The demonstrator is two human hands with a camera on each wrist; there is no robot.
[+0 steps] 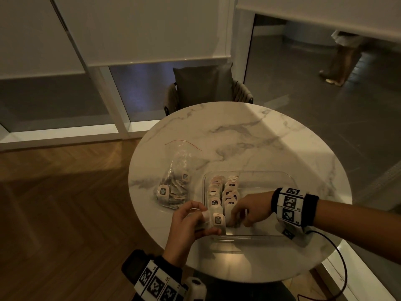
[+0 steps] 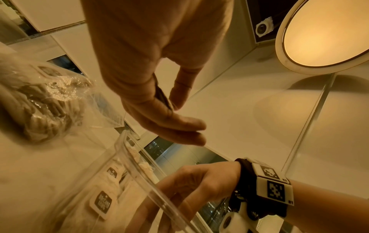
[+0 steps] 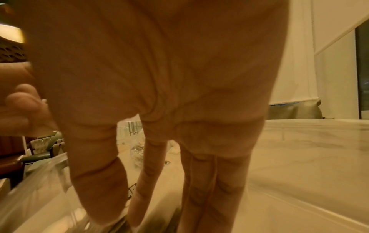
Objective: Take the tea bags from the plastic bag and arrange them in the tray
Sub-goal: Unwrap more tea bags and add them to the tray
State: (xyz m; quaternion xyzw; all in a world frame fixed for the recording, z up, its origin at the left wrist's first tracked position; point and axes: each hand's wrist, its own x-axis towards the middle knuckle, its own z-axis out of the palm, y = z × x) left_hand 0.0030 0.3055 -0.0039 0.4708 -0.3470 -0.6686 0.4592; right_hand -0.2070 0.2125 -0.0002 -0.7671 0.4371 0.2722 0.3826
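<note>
A clear plastic bag (image 1: 175, 183) with several tea bags lies on the round marble table (image 1: 260, 135), left of the clear tray (image 1: 271, 173). Two rows of tea bags (image 1: 223, 192) stand along the tray's left side. My left hand (image 1: 204, 220) hovers at the tray's near left corner and pinches a small stack of tea bags (image 1: 205, 217) between thumb and fingers (image 2: 179, 124). My right hand (image 1: 237, 218) reaches down into the tray at the near end of the second row. Its thumb and forefinger (image 3: 139, 192) close on a tea bag there, mostly hidden by the hand.
A dark cushioned chair (image 1: 204, 88) stands behind the table. A black cable (image 1: 340, 253) runs off my right wrist over the table's near right edge. The tray's right half (image 1: 267, 205) holds no tea bags. Someone's legs (image 1: 338, 66) are far off at the right.
</note>
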